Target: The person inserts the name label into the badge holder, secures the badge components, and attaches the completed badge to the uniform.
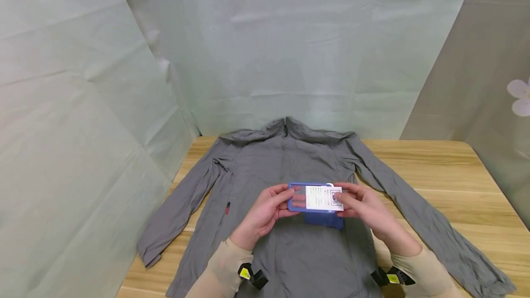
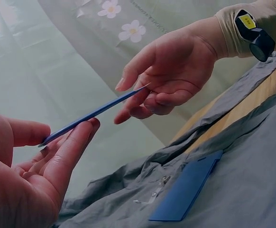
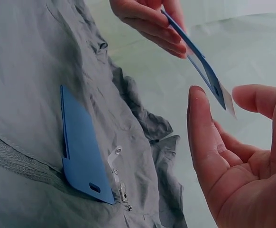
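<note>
Blue holder (image 2: 93,114) and white card (image 1: 318,197) raised over a grey jacket (image 1: 256,164)

Seen from the head, the card faces up; each wrist camera catches it edge-on, its tip jutting past the holder toward the right hand (image 1: 366,206). Those wrist views also give what the head view half hides: a second blue piece (image 3: 83,142) with a small slot, lying on the jacket beside a clear strap (image 3: 114,159) with metal snaps.

The left hand (image 1: 265,208) pinches the holder's far end, thumb above, fingers beneath. The right thumb lies over the card's end, the fingers on the other side; whether they grip it cannot be told.

The holder is a slim frame, and the left fingers show through it. Small print and a boxed logo mark the card.

Below, the jacket spreads front up, sleeves out, a red zip pull (image 1: 227,208) on one side, on a wood-grain table (image 1: 434,169). Pale, creased sheeting (image 1: 290,49) surrounds it, with a white flower (image 1: 522,98) printed at the right.
</note>
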